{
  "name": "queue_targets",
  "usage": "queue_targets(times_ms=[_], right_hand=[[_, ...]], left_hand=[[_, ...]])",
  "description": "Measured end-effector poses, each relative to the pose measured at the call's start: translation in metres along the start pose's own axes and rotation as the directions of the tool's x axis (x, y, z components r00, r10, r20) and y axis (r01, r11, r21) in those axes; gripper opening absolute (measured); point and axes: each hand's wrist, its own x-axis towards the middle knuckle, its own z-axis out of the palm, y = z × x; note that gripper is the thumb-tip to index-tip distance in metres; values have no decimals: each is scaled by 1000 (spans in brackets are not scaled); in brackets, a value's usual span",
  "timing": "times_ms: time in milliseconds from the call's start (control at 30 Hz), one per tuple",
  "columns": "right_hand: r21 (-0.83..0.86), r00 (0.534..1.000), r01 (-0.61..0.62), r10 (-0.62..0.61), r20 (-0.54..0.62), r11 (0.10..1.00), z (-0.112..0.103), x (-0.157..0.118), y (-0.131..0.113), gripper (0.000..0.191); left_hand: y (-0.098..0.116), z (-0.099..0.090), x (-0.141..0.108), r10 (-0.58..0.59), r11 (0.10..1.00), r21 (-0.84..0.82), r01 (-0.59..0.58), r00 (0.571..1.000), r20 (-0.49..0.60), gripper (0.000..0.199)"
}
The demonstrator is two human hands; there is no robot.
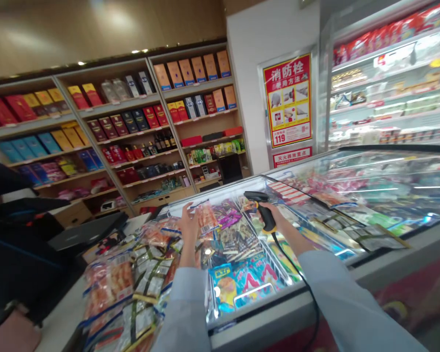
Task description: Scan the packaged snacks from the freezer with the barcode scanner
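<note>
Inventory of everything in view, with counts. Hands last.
handheld barcode scanner: 1, black and yellow, in the right hand above the freezer, black cable trailing down
glass-topped chest freezer: at least 1, grey rim, in front of the person
freezer packs: many, mixed colours, inside the freezer
plastic-wrapped food packs: many, orange and clear, piled on the counter
counter: 1, white, left
wooden shelving: 1 unit, brown, back wall, holding many red, blue, and gold boxes
fire hydrant poster: 1, red and yellow, white pillar
refrigerated display case: 1, glass-fronted, right
left hand: 1, open, light-blue sleeve, over the freezer's edge
right hand: 1, gripping scanner, light-blue sleeve
</note>
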Motion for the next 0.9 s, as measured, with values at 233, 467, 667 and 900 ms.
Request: queue_targets(times_ms=[233, 467, 667, 900], right_hand=[[-28, 993, -2, 5, 119, 1000, 63, 24, 22, 27], [-344, 910, 93, 61, 411, 934, 81, 2, 41, 34], [-436, 864, 152, 94, 494, 887, 92, -8, 41, 33], [-373, 835, 113, 115, 538, 921, 88, -6, 42, 32]], left_hand=[[-19, -26, -6, 149, 977, 195, -91, 940, -306, 37], [-27, -22, -7, 247, 956, 211, -204, 946, -209, 30], [-18, -26, -9, 155, 978, 168, -123, 969, -194, 29], [-19, -28, -11, 102, 985, 158, -70, 973, -209, 30]])
